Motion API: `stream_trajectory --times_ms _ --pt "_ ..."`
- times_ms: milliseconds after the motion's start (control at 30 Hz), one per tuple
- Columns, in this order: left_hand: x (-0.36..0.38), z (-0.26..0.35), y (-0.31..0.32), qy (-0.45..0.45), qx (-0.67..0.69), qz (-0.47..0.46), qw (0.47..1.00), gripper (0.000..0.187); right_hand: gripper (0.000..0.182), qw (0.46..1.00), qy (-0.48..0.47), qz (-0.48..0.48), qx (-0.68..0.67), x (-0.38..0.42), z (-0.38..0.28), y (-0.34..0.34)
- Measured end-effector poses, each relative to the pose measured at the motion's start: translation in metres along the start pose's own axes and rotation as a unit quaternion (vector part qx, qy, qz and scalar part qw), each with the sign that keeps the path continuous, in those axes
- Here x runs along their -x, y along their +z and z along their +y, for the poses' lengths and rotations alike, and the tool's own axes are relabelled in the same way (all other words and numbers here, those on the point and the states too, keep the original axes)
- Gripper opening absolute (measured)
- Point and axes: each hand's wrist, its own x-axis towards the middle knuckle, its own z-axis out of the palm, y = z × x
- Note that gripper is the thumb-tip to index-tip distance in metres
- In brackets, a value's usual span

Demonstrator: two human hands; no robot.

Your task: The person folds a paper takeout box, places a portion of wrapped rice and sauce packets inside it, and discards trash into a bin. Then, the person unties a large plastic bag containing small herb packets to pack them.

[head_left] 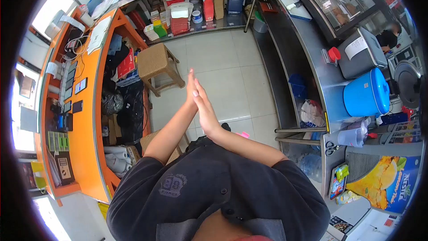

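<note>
My left hand [191,90] and my right hand [205,112] cannot be told apart with certainty by depth, but both are raised before my chest with palms pressed together. Their fingers are straight and point up and away from me. No object shows between or in them. Beneath the hands lies the pale tiled floor [223,90]. A woven brown stool [154,64] stands just beyond them to the left. Dark short sleeves cover my upper arms.
An orange counter [89,120] with phones runs along the left. Metal shelving [209,24] holding boxes spans the back. On the right metal counter [314,53] stand a blue drum [363,93], a red cup [334,54] and a grey bin [363,53]. Scissors [331,148] hang at its near end.
</note>
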Motion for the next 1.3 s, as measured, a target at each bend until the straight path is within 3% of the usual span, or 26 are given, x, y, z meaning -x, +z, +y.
stream_trajectory --times_ms 67,100,133,233,267,333,367,400,433,500,567,633,667,733,767,833,867,900,967,1033,1067,1133,1167,1200,1233,1300 --pt "0.017 0.002 0.027 -0.028 0.042 -0.139 0.989 0.058 0.063 0.988 -0.039 0.094 0.117 -0.037 0.028 -0.011" --pt "0.027 0.002 0.037 -0.044 0.064 -0.205 0.976 0.058 0.063 0.994 -0.019 0.097 0.056 -0.063 0.029 -0.031" --pt "0.026 -0.001 0.04 -0.096 0.096 -0.205 0.969 0.062 0.062 0.995 0.004 0.099 -0.005 -0.094 0.028 -0.058" --pt "0.051 0.026 0.077 -0.045 -0.028 -0.192 0.98 0.062 0.059 0.988 0.083 0.085 -0.097 -0.117 0.024 -0.078" --pt "0.035 0.016 0.072 -0.061 0.011 -0.185 0.981 0.064 0.058 0.986 0.106 0.075 -0.108 -0.123 0.022 -0.082" --pt "-0.016 -0.001 0.057 0.038 0.072 -0.109 0.991 0.068 0.058 0.987 0.088 0.002 -0.131 -0.112 0.036 -0.056" --pt "-0.036 0.008 0.052 0.018 0.119 -0.075 0.99 0.061 0.057 0.993 0.065 -0.04 -0.086 -0.113 0.039 -0.044" --pt "-0.055 0.013 0.049 -0.038 0.172 -0.066 0.982 0.054 0.056 0.995 0.04 -0.081 -0.041 -0.115 0.036 -0.037" --pt "-0.071 0.02 0.047 -0.097 0.226 -0.059 0.968 0.047 0.054 0.991 0.08 -0.091 -0.051 -0.114 0.005 -0.038" --pt "-0.092 0.034 0.052 -0.257 0.321 -0.089 0.907 0.034 0.056 0.981 0.046 -0.089 -0.163 -0.141 0.031 -0.036" --pt "-0.11 0.049 0.061 -0.384 0.396 -0.094 0.829 0.024 0.059 0.99 -0.08 -0.09 0.07 -0.172 0.046 -0.049" --pt "-0.134 0.061 0.056 -0.43 0.432 -0.074 0.79 0.021 0.062 0.951 -0.171 -0.127 0.223 -0.193 0.059 -0.063" --pt "-0.151 0.068 0.048 -0.429 0.441 -0.067 0.785 0.024 0.062 0.929 -0.202 -0.166 0.261 -0.203 0.062 -0.071" --pt "-0.194 0.072 0.014 -0.305 0.438 -0.104 0.839 0.037 0.06 0.88 -0.268 -0.222 0.324 -0.229 0.058 -0.077" --pt "-0.215 0.077 -0.001 -0.204 0.43 -0.164 0.864 0.041 0.061 0.891 -0.233 -0.235 0.311 -0.238 0.058 -0.079" --pt "-0.244 0.111 -0.013 -0.17 0.483 -0.134 0.848 0.039 0.063 0.91 -0.164 -0.255 0.282 -0.259 0.061 -0.083" --pt "-0.271 0.109 -0.035 -0.07 0.445 -0.286 0.846 0.022 0.063 0.906 0.002 -0.31 0.287 -0.277 0.071 -0.085" --pt "-0.274 0.127 -0.02 -0.001 0.337 -0.196 0.921 0.014 0.065 0.875 0.167 -0.354 0.284 -0.301 0.085 -0.09" --pt "-0.263 0.17 0.029 0.126 0.091 0.005 0.988 0.02 0.063 0.86 0.279 -0.332 0.269 -0.322 0.094 -0.087" --pt "-0.275 0.161 0.041 0.236 -0.12 -0.015 0.964 0.03 0.058 0.925 0.176 -0.216 0.258 -0.319 0.096 -0.08" --pt "-0.282 0.154 0.045 0.286 -0.224 -0.028 0.931 0.037 0.064 0.916 0.123 -0.224 0.309 -0.328 0.109 -0.077" --pt "-0.29 0.133 0.049 0.354 -0.388 -0.178 0.832 0.035 0.075 0.883 0.015 -0.235 0.407 -0.346 0.15 -0.074" --pt "-0.288 0.116 0.053 0.224 -0.453 -0.299 0.81 0.033 0.074 0.908 -0.042 -0.247 0.335 -0.355 0.165 -0.074" --pt "-0.288 0.106 0.056 0.086 -0.501 -0.409 0.758 0.032 0.069 0.901 -0.018 -0.298 0.314 -0.368 0.152 -0.073" --pt "-0.295 0.109 0.056 0.05 -0.467 -0.423 0.775 0.032 0.064 0.873 0.051 -0.358 0.326 -0.38 0.123 -0.069" --pt "-0.309 0.123 0.054 -0.024 -0.397 -0.443 0.804 0.041 0.059 0.732 0.208 -0.491 0.425 -0.409 0.042 -0.058"
